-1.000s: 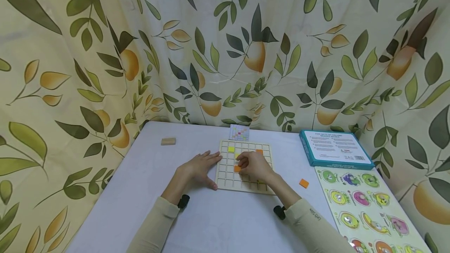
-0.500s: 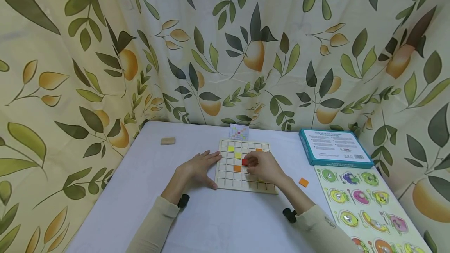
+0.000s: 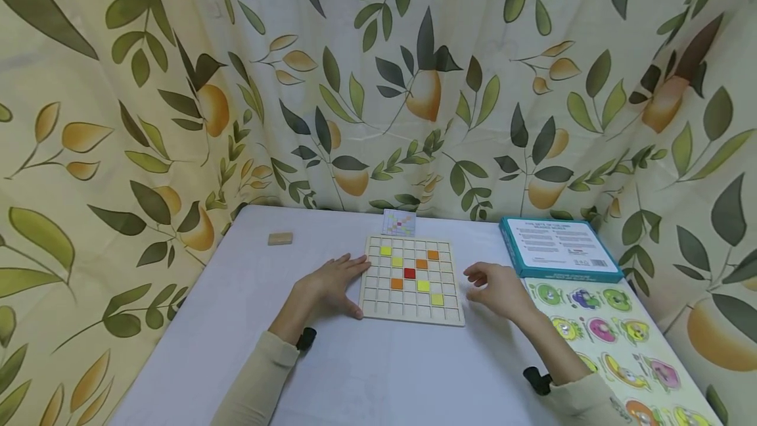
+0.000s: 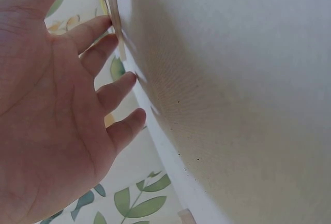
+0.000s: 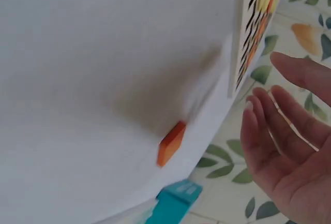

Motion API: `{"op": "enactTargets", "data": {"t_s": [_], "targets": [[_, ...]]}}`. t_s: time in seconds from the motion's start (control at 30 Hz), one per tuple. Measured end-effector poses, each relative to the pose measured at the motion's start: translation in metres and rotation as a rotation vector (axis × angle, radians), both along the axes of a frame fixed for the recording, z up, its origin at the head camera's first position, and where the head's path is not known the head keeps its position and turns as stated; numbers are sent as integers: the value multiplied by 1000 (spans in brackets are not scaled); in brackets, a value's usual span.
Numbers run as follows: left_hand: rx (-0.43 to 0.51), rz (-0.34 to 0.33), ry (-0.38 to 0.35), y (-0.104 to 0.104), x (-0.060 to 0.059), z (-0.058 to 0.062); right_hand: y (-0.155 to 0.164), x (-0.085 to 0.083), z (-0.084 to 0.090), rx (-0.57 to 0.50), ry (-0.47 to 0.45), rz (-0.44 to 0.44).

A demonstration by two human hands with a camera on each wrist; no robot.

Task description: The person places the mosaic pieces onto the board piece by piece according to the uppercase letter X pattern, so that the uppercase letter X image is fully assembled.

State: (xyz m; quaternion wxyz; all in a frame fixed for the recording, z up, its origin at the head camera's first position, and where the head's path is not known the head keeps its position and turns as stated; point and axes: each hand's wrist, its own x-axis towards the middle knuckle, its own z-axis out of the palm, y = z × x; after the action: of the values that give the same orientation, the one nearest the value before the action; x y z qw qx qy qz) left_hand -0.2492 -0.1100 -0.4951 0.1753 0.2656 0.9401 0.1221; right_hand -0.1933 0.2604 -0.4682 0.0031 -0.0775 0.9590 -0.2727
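Observation:
My left hand (image 3: 332, 284) rests at the left edge of a wooden grid board (image 3: 378, 304), fingers spread; in the left wrist view its fingertips lie right at that edge. On the board, a red tile (image 3: 409, 273) sits in the middle of two crossing diagonals, with several yellow tiles (image 3: 423, 286) on one and several orange tiles (image 3: 422, 264) on the other. My right hand (image 3: 499, 291) hovers just right of the board, fingers loosely bent and holding nothing. Below it lies a loose orange tile (image 5: 171, 144), hidden behind the hand in the head view.
A small patterned card (image 3: 399, 223) lies behind the board. At the far left is a small wooden block (image 3: 280, 238). A teal-edged box (image 3: 562, 250) stands at the back right, with a sheet of fruit pictures (image 3: 635, 357) in front. A leaf-patterned curtain (image 3: 378, 84) surrounds the table.
My right hand set the red tile into the grid, then let go and moved right, off the board, to above the loose orange tile. My left hand stayed at the board's edge.

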Motion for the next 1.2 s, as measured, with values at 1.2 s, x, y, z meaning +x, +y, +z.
{"op": "enactTargets", "data": {"t_s": [1.2], "targets": [[-4, 14, -13, 0, 0, 1, 67, 16, -14, 83, -151, -192]]}}
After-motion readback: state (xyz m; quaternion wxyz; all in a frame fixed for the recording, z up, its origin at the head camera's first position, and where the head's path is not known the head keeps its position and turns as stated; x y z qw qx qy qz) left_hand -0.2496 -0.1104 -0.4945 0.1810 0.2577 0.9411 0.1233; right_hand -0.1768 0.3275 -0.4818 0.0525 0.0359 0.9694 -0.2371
